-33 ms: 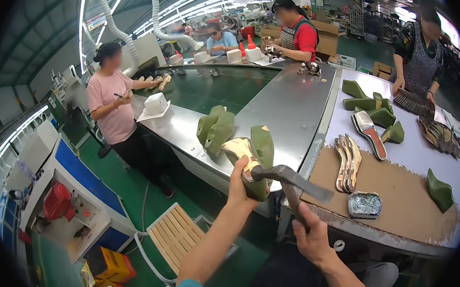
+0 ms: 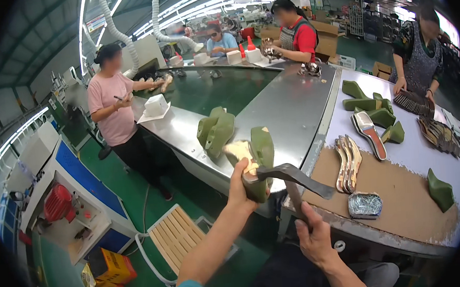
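My left hand [image 2: 242, 194] grips a green shoe last [image 2: 256, 188], held sole up at the metal table's near edge. A cream-coloured insole [image 2: 239, 150] lies on its sole, with my thumb near the insole's edge. My right hand [image 2: 315, 228] is wrapped round the handle of a hammer [image 2: 300, 178]. The narrow end of its dark metal head is at the heel end of the last; whether it touches cannot be told. Just beyond stand another green last [image 2: 262, 145] and a close pair of green lasts [image 2: 217, 131] on the metal table.
On the side table at right lie several gold-edged insoles [image 2: 348, 164], a foil-covered block [image 2: 365, 205], a red-and-silver sole-shaped piece [image 2: 368, 135] and more green lasts [image 2: 372, 104]. A slatted chair [image 2: 179, 236] stands at lower left. Co-workers stand around the tables, one in pink [image 2: 110, 98].
The hammer head has shifted very slightly down and right, and the last has tilted a little. Both hands keep their hold. The co-worker in pink has moved slightly.
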`<state>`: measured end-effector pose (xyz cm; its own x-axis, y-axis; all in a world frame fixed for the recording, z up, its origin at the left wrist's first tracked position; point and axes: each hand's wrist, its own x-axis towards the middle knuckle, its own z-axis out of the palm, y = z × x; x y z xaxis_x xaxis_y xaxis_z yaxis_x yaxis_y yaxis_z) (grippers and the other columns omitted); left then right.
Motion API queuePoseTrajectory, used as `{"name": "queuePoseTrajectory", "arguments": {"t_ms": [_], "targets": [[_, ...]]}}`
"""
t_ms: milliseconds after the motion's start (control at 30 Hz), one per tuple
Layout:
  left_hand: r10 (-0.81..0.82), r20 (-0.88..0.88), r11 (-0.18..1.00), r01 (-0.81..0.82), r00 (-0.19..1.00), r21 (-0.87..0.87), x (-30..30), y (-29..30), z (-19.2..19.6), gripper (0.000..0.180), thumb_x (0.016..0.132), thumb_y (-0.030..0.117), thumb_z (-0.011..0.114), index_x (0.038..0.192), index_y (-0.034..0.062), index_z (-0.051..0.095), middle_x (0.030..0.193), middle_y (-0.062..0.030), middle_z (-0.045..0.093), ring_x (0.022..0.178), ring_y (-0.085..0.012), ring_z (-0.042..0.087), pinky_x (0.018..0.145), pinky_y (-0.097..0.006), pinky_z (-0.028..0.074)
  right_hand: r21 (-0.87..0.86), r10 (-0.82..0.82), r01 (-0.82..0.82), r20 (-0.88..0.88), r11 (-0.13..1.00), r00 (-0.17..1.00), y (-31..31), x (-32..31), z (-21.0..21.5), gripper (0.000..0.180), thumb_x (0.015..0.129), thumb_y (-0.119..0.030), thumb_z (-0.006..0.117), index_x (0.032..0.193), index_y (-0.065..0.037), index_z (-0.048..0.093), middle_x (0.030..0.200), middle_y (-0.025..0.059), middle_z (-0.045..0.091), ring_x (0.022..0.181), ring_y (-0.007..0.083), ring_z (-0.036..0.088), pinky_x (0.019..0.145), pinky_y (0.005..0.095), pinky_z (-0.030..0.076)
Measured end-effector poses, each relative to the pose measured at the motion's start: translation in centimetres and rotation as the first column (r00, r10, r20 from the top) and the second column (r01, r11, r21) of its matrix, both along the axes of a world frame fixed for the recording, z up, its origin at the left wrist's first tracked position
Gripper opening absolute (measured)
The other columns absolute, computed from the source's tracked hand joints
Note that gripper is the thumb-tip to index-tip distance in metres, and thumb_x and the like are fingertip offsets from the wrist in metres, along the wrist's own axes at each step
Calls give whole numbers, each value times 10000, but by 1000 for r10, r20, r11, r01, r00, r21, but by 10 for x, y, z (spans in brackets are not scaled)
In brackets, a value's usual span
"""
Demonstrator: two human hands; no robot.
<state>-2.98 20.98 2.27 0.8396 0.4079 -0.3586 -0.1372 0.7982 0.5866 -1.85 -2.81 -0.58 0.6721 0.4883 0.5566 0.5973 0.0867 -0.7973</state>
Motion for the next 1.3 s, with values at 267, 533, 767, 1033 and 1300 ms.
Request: {"name": "queuePoseTrajectory", "arguments": {"t_ms": [267,533,767,1033,1300], "targets": [[185,107,923,-210,977,321,16,55,-28,688,833,379,811,1335,19,507,1124,-107,647,987,-244,666,813,-398,570,-276,-615,642,187,715,766,-191,89,-27,467,1012,-30,576,1466,14,476,1435,223,570,1327,343,559,1100,408,432],[690,-231,-62,374,686,925,50,94,-45,963,720,460,859,1518,198,387,1380,-221,434,1240,-426,548,1011,-515,486,-608,-705,769,458,197,542,-355,148,-75,453,987,-53,579,1435,-91,520,1284,232,607,1176,419,583,970,486,477],[557,-8,-302,212,830,930,68,100,-79,736,850,199,773,1482,127,402,1394,-247,432,1293,-450,478,1060,-508,431,-525,-643,850,638,41,425,-363,164,-122,382,998,-93,533,1379,-61,547,1109,219,569,1056,421,544,892,515,464],[556,56,-366,184,829,912,58,91,-81,366,904,97,694,1255,61,596,1480,-234,419,1318,-449,493,1049,-474,455,-501,-657,865,649,9,383,-343,161,-96,310,945,-154,602,1242,-67,626,1076,200,608,989,403,597,861,501,488],[538,-89,-314,297,838,902,53,15,-64,690,730,472,851,1155,-52,704,1569,-341,300,1377,-491,432,1113,-486,410,-544,-680,839,619,-10,393,-357,151,-105,318,979,-137,562,1284,-59,603,1091,220,603,1013,419,583,875,501,477]]}}
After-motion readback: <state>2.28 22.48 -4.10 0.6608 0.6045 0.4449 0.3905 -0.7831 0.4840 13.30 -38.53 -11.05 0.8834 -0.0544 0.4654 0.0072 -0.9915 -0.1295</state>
